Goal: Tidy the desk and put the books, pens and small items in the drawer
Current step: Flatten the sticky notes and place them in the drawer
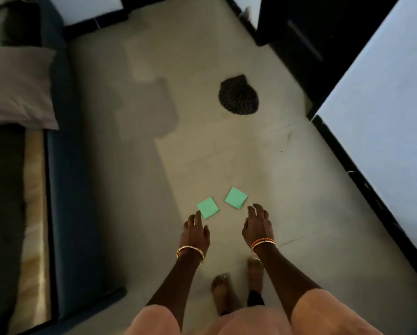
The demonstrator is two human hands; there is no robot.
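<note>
Inspector: Tiled floor [226, 56], bed [69, 165] at left, white desk [384, 105] at right; no drawer visible.

Clerk: Task items?

Inspector: Two green note pads on the floor, left pad [208, 207], right pad [236, 198]. Neither lifted.

Clerk: Hands?

Inspector: Left hand [196, 232] fingers relaxed, overlapping its pad; contact unconfirmed. Right hand [257, 226] loose, beside its pad. Both empty. Stowing outstanding.

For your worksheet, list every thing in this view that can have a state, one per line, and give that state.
Left green note pad: flat on the floor, left hand's fingertips at its near edge.
Right green note pad: flat on the floor, untouched.
Left hand: fingers relaxed, holding nothing.
Right hand: fingers loosely curled, holding nothing, just short of the right pad.
Dark round object: lying on the floor, farther off.
Pillow: resting on the bed at left.
</note>
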